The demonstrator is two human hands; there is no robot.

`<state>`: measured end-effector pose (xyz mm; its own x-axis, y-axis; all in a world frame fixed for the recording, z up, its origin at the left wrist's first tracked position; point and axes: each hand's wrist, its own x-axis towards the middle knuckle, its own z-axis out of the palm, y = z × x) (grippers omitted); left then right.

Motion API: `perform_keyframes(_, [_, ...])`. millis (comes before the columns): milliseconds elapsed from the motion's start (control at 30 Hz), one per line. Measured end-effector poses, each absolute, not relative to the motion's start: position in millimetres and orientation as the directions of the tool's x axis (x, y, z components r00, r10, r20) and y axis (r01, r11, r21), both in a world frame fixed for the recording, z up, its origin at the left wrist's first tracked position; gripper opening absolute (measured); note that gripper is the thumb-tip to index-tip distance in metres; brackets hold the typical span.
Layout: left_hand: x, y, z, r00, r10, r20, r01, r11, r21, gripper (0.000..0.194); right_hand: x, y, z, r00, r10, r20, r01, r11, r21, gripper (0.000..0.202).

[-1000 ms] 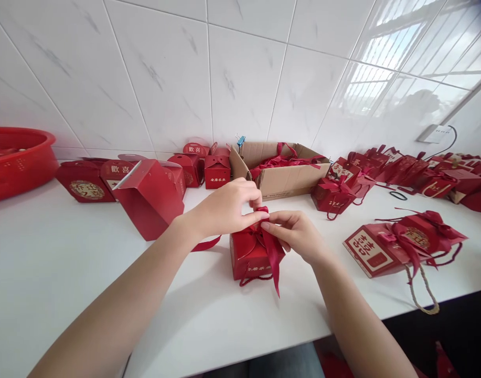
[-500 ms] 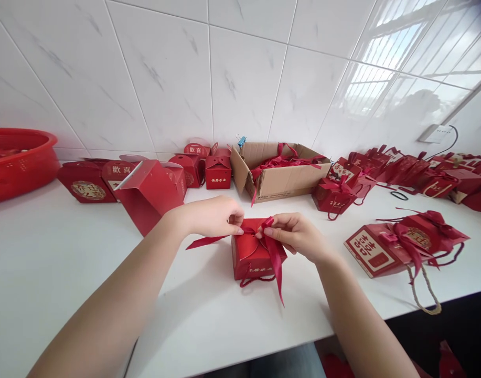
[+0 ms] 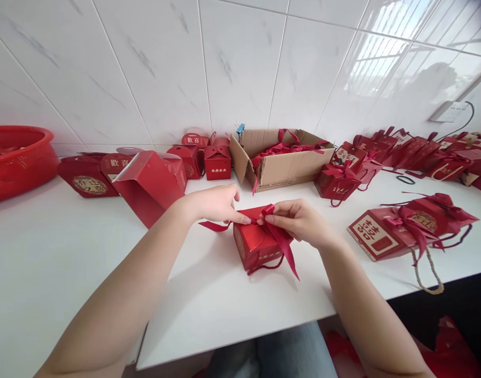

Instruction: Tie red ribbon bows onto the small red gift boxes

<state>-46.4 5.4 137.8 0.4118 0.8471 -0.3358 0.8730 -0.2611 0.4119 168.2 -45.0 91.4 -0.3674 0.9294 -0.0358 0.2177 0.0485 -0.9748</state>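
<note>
A small red gift box [image 3: 256, 245] sits on the white table in front of me, with a dark red ribbon [image 3: 288, 257] across its top and a cord handle hanging at its front. My right hand [image 3: 297, 221] pinches the ribbon in a small loop above the lid. From the other side, my left hand [image 3: 216, 203] has its thumb against the ribbon near the middle of the lid, its other fingers curled and partly hidden. One ribbon tail runs out to the left below this hand; another hangs over the box's front right.
An open cardboard box [image 3: 291, 173] of red ribbons stands by the wall. Unribboned red boxes [image 3: 217, 164] and a tall open red box [image 3: 146, 184] are left of it. Two ribboned boxes [image 3: 376, 239] lie at right. A red plastic basin [image 3: 20, 168] sits far left.
The gift box has turned a little, showing more of its left side. My left thumb has stretched further over the lid, and the right hand still pinches the ribbon loop.
</note>
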Motion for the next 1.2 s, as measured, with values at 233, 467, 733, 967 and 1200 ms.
perform_keyframes(233, [-41, -3, 142, 0.476, 0.855, -0.205, 0.822, -0.349, 0.451, 0.038, 168, -46, 93, -0.348, 0.937, -0.039, 0.211, 0.038, -0.977, 0.023])
perform_keyframes(467, [-39, -14, 140, 0.479, 0.860, -0.178, 0.841, -0.391, 0.373, 0.027, 166, -46, 91, -0.337, 0.940, -0.056, 0.241, 0.029, -0.970, 0.027])
perform_keyframes(733, [-34, -32, 150, 0.500, 0.792, -0.351, 0.863, -0.418, 0.285, 0.027, 168, -44, 92, -0.346, 0.936, -0.062, 0.223, 0.017, -0.975, 0.027])
perform_keyframes(967, [-36, -28, 149, 0.582, 0.745, -0.326, 0.807, -0.482, 0.340, 0.019, 173, -40, 91, -0.404, 0.910, -0.093, 0.303, 0.037, -0.952, 0.025])
perform_keyframes(1200, [-43, -22, 149, 0.622, 0.699, -0.352, 0.780, -0.517, 0.351, 0.010, 175, -36, 90, -0.492, 0.866, -0.095, 0.248, 0.035, -0.968, 0.023])
